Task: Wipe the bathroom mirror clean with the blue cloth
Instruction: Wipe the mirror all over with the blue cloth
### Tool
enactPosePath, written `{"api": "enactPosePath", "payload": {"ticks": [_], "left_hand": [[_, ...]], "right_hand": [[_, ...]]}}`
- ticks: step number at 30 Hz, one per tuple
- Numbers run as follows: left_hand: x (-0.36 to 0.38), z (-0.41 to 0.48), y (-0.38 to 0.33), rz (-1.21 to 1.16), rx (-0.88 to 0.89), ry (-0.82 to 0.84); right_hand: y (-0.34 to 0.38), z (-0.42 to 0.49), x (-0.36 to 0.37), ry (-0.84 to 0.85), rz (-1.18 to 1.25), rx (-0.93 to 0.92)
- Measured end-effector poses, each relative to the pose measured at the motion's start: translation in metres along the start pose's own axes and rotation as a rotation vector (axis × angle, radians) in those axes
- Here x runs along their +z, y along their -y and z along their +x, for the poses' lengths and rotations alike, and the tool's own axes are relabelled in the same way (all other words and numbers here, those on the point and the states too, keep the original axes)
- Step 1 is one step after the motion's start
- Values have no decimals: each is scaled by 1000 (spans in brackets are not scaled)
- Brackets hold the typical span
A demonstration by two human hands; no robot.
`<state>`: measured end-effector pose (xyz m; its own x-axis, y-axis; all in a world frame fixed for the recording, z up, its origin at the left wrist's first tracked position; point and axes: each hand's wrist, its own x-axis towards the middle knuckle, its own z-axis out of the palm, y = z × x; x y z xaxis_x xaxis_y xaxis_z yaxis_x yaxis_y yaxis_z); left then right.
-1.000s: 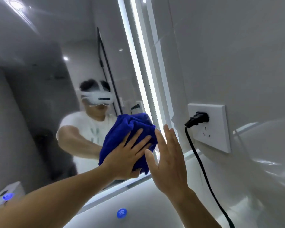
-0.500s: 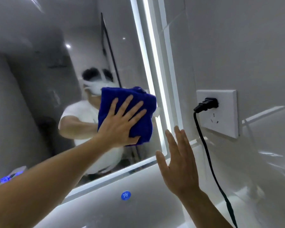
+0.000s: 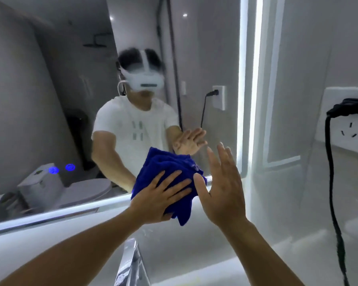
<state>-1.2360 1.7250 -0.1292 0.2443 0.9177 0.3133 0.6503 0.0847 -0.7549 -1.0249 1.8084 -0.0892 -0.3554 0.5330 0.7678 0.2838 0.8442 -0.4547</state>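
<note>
While the wiping is plainly under way, I judge it far from finished; my left hand [image 3: 163, 198] presses the blue cloth [image 3: 170, 176] flat against the mirror [image 3: 50, 89] at its lower right corner, right over the lit bottom edge, and the wide stretch of glass up and to the left shows no sign I can read either way, so I cannot tell how much of it is already clean; the cloth is bunched and folded, its upper part on the glass and a loose tail hanging below the frame; the fingers [image 3: 174, 182] lie spread and nearly straight across the cloth's front, with the lower folds caught under the palm and thumb; my right hand [image 3: 223, 188] holds nothing, its fingers straight and close together, raised just beside the cloth's right edge and apart from the glass as far as I can see; a black cord [image 3: 331, 182] hangs from the wall socket [image 3: 347, 120] well to the right.
</note>
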Motion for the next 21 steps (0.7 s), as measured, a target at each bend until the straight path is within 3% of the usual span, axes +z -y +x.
{"api": "enactPosePath", "payload": {"ticks": [5, 11, 16, 21], "left_hand": [[-8, -10, 14, 49, -16, -42], [-33, 2, 55, 42, -299, -218], [-77, 86, 78, 78, -191, -254], [-146, 183, 152, 159, -177, -310]], "right_hand": [[-1, 1, -2, -54, -38, -36], [-19, 18, -15, -71, -93, -45], [-9, 70, -35, -145, -57, -64], [19, 124, -65, -274, 17, -107]]}}
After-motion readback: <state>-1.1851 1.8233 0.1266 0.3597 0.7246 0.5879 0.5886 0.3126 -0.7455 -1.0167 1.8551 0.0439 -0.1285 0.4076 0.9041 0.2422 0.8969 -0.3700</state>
